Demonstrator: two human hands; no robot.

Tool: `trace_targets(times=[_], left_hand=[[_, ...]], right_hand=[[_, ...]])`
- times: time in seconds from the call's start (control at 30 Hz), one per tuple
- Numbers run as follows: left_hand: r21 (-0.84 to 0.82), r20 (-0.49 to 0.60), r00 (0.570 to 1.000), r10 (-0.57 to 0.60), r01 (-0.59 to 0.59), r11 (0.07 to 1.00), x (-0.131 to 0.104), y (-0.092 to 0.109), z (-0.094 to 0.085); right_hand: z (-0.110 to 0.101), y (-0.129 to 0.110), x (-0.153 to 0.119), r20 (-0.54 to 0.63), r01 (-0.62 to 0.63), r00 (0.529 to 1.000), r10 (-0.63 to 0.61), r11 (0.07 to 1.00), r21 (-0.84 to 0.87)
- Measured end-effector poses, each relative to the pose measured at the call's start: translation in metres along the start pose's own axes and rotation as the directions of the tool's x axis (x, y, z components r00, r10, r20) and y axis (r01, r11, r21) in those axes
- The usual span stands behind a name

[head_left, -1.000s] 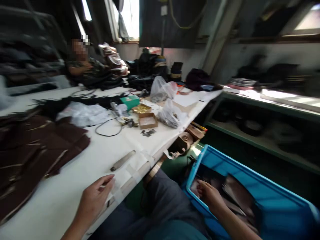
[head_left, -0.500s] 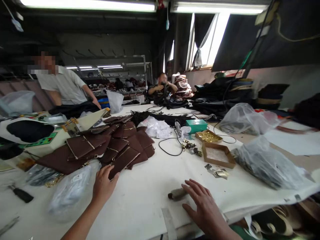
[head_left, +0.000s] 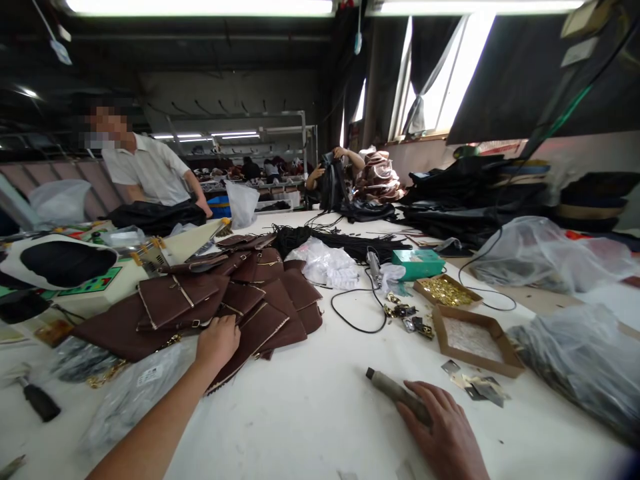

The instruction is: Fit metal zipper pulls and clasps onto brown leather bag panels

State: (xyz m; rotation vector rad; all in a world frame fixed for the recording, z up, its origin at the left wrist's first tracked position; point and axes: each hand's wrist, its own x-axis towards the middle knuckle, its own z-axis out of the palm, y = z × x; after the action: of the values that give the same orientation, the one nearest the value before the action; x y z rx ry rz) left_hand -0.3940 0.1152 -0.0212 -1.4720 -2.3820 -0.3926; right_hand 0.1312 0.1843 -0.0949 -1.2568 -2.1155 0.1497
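My left hand (head_left: 219,343) is on the near side of a heap of dark brown leather bag pieces (head_left: 183,293). Its fingers curl over the edge of one brown leather piece (head_left: 253,337) with a pale zigzag edge; the fingertips are partly hidden. Over on the right, my right hand (head_left: 447,423) closes around a grey cylindrical tool (head_left: 393,388) with a dark tip, which lies low over the white table (head_left: 310,407). I cannot make out the tool's exact kind.
Right of the middle stand a cardboard tray of gold fittings (head_left: 447,292), an open cardboard box (head_left: 477,343) and a green box (head_left: 417,265). Small metal plates (head_left: 483,388) and plastic bags (head_left: 575,357) lie nearby. A dark-handled tool (head_left: 41,402) is far left. Two people work beyond.
My left hand has closed on a brown piece, which now sticks out further toward me. My right hand, open beside the grey tool before, is now around it. The view has shifted slightly left.
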Motion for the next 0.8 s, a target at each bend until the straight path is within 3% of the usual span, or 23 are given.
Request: trace_targets(times=[0.17,0.37,0.53,0.6,0.67,0.73,0.8], left_hand=[[-0.02,-0.077,0.994,-0.073,0.072,0.997,0.001,-0.002,-0.026],[-0.179,-0.204,0.979,-0.004,-0.033,0.983,-0.024,0.011,-0.082],[-0.324,-0.251,0.968,0.025,-0.108,0.94,-0.062,0.046,-0.148],[-0.46,-0.162,0.987,0.025,-0.098,0.882,-0.078,0.064,-0.174],[-0.585,-0.065,0.995,0.079,-0.102,0.805,-0.095,0.082,-0.195],[-0.677,-0.043,0.98,0.196,-0.173,0.716,-0.115,0.098,-0.208],[-0.739,-0.054,0.947,0.318,-0.252,0.625,-0.137,0.11,-0.214]], right_hand=[[-0.004,-0.002,0.001,-0.017,0.025,1.0,-0.024,0.999,0.048],[-0.014,-0.009,-0.001,-0.113,0.027,0.994,-0.009,0.986,0.162],[-0.043,-0.058,-0.007,-0.085,0.0,0.996,0.041,0.9,0.437],[-0.06,-0.086,-0.005,-0.011,-0.06,0.997,0.083,0.8,0.597],[-0.075,-0.108,-0.004,0.13,-0.182,0.983,0.127,0.632,0.753],[-0.083,-0.123,-0.006,0.306,-0.354,0.934,0.181,0.377,0.856],[-0.084,-0.129,-0.016,0.479,-0.513,0.85,0.218,0.134,0.848]])
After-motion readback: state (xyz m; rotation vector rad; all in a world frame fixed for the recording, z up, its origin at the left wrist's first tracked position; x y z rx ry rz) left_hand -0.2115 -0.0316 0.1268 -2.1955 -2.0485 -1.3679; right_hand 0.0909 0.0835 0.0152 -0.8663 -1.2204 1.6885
